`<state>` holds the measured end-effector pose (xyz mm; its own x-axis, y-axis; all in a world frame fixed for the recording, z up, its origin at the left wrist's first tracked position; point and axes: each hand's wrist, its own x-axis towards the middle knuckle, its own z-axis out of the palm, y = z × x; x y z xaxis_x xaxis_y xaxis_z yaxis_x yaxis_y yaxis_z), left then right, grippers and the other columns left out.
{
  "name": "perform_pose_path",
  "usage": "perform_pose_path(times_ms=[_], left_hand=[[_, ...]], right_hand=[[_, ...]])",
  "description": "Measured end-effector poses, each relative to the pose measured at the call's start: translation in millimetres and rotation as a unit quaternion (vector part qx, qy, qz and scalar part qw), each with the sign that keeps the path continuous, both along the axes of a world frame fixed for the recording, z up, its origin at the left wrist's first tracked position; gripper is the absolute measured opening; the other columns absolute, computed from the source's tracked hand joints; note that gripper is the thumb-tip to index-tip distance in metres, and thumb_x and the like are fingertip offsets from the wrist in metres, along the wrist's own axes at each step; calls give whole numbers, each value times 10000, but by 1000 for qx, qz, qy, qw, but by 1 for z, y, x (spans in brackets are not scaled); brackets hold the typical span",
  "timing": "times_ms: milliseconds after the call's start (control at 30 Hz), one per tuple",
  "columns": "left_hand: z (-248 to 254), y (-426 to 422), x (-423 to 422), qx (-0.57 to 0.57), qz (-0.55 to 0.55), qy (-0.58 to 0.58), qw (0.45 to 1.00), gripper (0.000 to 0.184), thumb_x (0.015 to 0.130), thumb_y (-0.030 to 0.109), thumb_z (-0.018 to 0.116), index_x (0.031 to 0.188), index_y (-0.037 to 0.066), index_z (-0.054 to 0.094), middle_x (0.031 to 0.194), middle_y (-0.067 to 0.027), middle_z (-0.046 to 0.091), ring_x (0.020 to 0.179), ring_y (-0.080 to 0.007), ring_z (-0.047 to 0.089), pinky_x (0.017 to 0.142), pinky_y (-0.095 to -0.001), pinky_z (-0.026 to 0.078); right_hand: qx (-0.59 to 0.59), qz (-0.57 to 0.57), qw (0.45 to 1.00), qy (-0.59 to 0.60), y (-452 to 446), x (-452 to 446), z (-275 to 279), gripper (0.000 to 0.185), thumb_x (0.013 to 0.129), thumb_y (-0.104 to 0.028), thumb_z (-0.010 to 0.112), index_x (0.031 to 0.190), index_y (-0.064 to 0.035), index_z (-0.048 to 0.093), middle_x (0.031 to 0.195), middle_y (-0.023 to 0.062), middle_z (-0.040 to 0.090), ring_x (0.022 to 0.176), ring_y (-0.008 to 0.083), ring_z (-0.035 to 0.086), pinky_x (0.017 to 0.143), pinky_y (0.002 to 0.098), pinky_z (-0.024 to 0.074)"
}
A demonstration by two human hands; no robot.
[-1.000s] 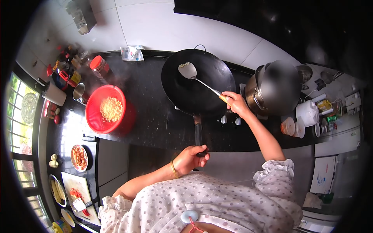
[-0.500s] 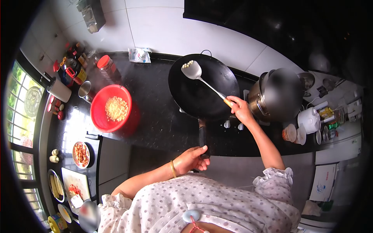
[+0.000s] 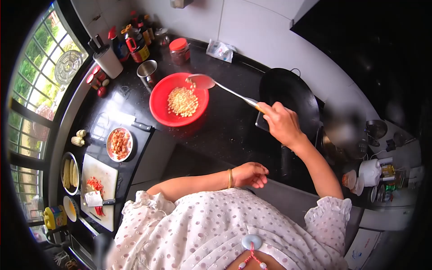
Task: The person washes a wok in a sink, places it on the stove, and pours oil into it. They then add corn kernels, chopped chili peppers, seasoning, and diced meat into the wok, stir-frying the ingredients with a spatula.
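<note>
My right hand [image 3: 283,126] is closed around the wooden-ended handle of a metal wok spatula [image 3: 231,92]. The spatula's blade tilts over the rim of a red plastic basket [image 3: 158,113], and a few pale yellow kernels drop from it. Inside the basket lies a heap of the same kernels, which look like corn [image 3: 182,101]. My left hand [image 3: 252,174] is open with loosely bent fingers and holds nothing, just in front of the counter edge. To its right stands the black wok [image 3: 288,92], its handle [image 3: 286,159] pointing toward me.
Left of the basket are a bowl of reddish-brown pieces [image 3: 120,144], a knife [image 3: 142,126] and a cutting board [image 3: 96,167] with chopped red bits and a cleaver [image 3: 94,198]. A steel cup [image 3: 147,72], red-lidded jar [image 3: 179,50] and several bottles stand behind. A large pot [image 3: 337,146] is right.
The spatula has swung left from above the wok to the red basket, tipping kernels. My left hand has let go of the wok handle. The view has turned left.
</note>
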<state>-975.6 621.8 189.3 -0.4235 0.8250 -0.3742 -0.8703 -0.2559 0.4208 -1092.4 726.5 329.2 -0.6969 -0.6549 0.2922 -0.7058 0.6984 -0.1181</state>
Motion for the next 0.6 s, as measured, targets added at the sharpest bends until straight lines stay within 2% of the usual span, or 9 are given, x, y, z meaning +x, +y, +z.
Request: perform_pose_path(times_ms=[67, 167, 300, 400, 467, 533, 600], left_hand=[[-1, -21, 4, 2, 25, -11, 1000, 151, 886, 140, 525, 1005, 48, 518, 796, -95, 623, 663, -180, 619, 611, -277, 499], [0, -52, 6, -4, 41, -20, 999, 143, 880, 129, 534, 996, 46, 519, 786, -93, 621, 657, -180, 620, 611, -279, 499], [-2, -71, 6, -10, 33, -14, 999, 141, 885, 128, 525, 997, 44, 512, 784, -91, 618, 656, -178, 617, 613, -280, 497], [-2, -62, 4, -8, 5, -6, 1000, 132, 884, 120, 519, 992, 46, 505, 783, -89, 616, 654, -176, 615, 612, -280, 497], [-1, -53, 5, -13, -9, -6, 1000, 128, 883, 115, 518, 990, 46, 501, 783, -88, 614, 653, -175, 614, 611, -280, 496], [2, -41, 6, -23, -32, 20, 999, 129, 879, 112, 525, 987, 47, 498, 783, -87, 611, 655, -177, 614, 607, -279, 494], [2, -30, 7, -29, -35, 25, 999, 132, 874, 107, 530, 987, 47, 499, 781, -86, 608, 651, -181, 614, 608, -281, 497]], right_hand=[[38, 47, 996, 61, -22, -10, -23, 346, 772, -76, 618, 1101, -165, 558, 710, 114, 503, 616, 289, 589, 541, 389, 480], [70, 28, 993, 87, -46, -1, -11, 347, 769, -52, 620, 1103, -143, 598, 715, 98, 496, 603, 279, 570, 549, 374, 471], [24, -3, 999, 36, -46, 9, 0, 367, 750, -35, 629, 1103, -134, 610, 698, 80, 487, 577, 251, 567, 520, 361, 467], [0, 10, 997, 75, -42, 21, -6, 372, 746, -24, 616, 1104, -128, 612, 688, 80, 479, 564, 248, 560, 521, 359, 469], [47, 37, 994, 95, -43, 23, -23, 407, 711, 6, 572, 1098, -113, 617, 680, 90, 478, 545, 244, 548, 524, 349, 465], [85, 68, 989, 101, -40, 19, -33, 411, 672, -39, 590, 1081, -79, 578, 678, 107, 500, 538, 244, 567, 516, 333, 465], [70, 73, 988, 117, -36, 19, -37, 403, 667, -44, 598, 1068, -81, 584, 673, 107, 501, 536, 244, 568, 512, 333, 464]])
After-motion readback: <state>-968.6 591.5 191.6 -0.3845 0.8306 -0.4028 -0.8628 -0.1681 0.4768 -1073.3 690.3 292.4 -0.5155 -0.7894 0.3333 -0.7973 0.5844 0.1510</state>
